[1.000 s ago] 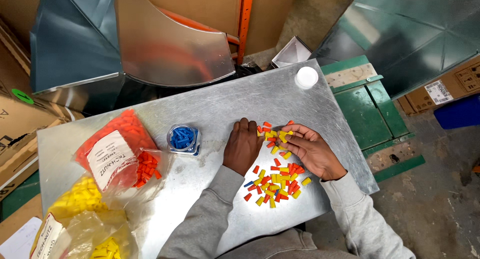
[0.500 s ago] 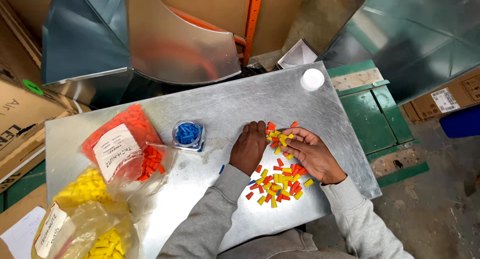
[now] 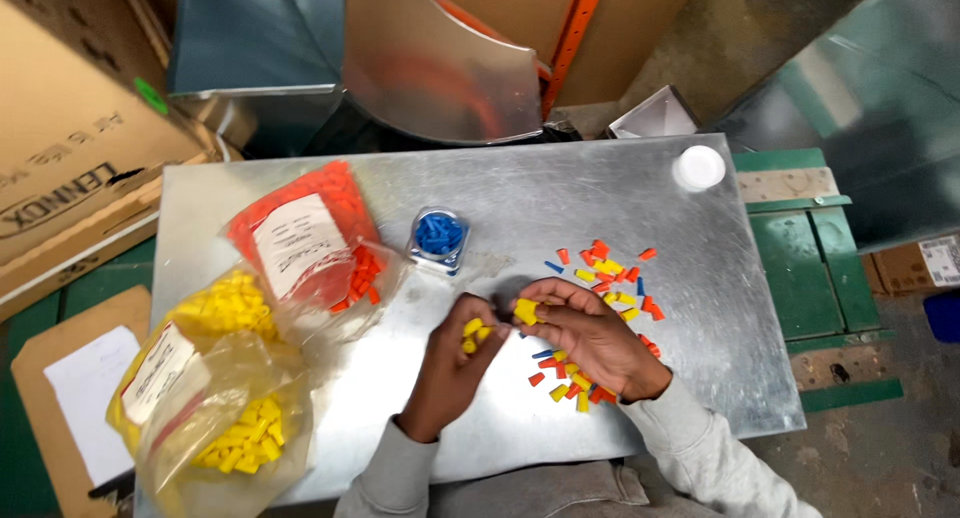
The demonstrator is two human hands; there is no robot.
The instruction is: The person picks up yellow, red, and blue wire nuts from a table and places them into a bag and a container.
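My left hand point(image 3: 455, 363) is closed around several yellow wire caps point(image 3: 473, 332) just above the metal sheet table point(image 3: 560, 193). My right hand point(image 3: 590, 333) meets it from the right and pinches a yellow cap point(image 3: 525, 311) at its fingertips. A loose pile of orange, yellow and blue caps point(image 3: 605, 278) lies scattered on the sheet behind and under my right hand. A small clear jar of blue caps point(image 3: 438, 238) stands a little beyond my hands.
A plastic bag of orange caps point(image 3: 305, 238) and a bag of yellow caps point(image 3: 215, 378) lie at the left. A white lid point(image 3: 699, 167) rests at the far right corner. Cardboard boxes point(image 3: 70, 138) and sheet-metal duct pieces point(image 3: 440, 58) surround the table.
Both hands have moved left, off the scattered pile, and now come together holding yellow caps. The view has shifted so the table sits lower and closer.
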